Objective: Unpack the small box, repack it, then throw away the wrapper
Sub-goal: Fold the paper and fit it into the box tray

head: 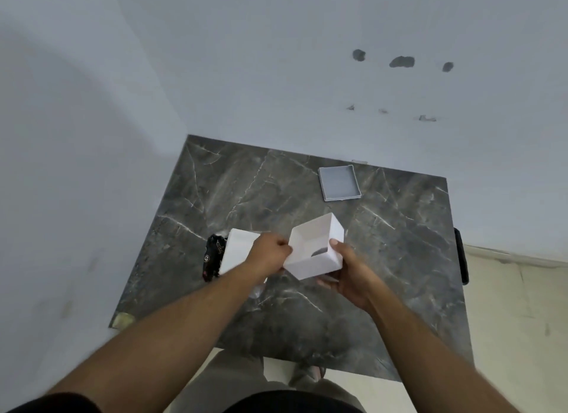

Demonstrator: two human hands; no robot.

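Observation:
I hold an open white box (319, 259) tilted above the dark marble table (384, 289). My right hand (350, 274) grips its near right side from below, thumb on the rim. My left hand (270, 251) pinches the box's left wall. Something dark shows at the box's bottom. A second white box part (238, 249) lies on the table just behind my left hand, partly hidden by it. A black printed wrapper (212, 257) lies against its left side.
A shallow grey tray-like lid (338, 182) rests at the table's far side near the wall. A pale wall bounds the table on the left and back. A black object (461, 255) sits at the table's right edge. My legs and foot show below the table's front edge.

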